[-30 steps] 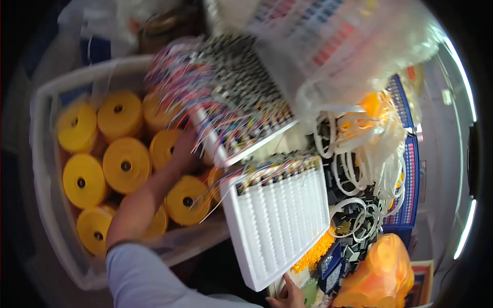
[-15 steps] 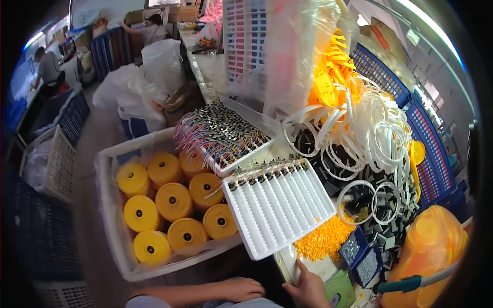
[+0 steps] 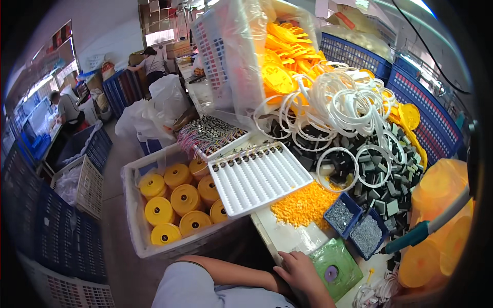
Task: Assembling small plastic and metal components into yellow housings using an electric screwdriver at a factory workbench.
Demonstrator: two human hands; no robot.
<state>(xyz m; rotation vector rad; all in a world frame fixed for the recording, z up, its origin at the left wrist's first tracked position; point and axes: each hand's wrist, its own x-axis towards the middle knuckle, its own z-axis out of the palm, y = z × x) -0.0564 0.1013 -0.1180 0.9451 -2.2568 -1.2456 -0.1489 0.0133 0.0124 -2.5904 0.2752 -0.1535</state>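
Note:
My right hand rests at the near edge of the white worktable, fingers stretched out and holding nothing that I can see. Just right of it lies a green plastic-wrapped pack with a purple disc on it. My left forearm reaches across from the left, and its hand is hidden behind my right wrist. Farther up, a white ridged tray carries a row of small wired parts along its far edge. Loose orange pieces are heaped beside it.
Yellow round housings fill a lined crate on the left. Two blue bins hold small metal pieces. White rings and dark blocks pile up behind. A teal-handled tool juts in from the right. Two people work far left.
The view has shifted, bringing more of the table's near side into sight. My left hand has moved rightward behind my right wrist. My right hand now lies beside the green pack.

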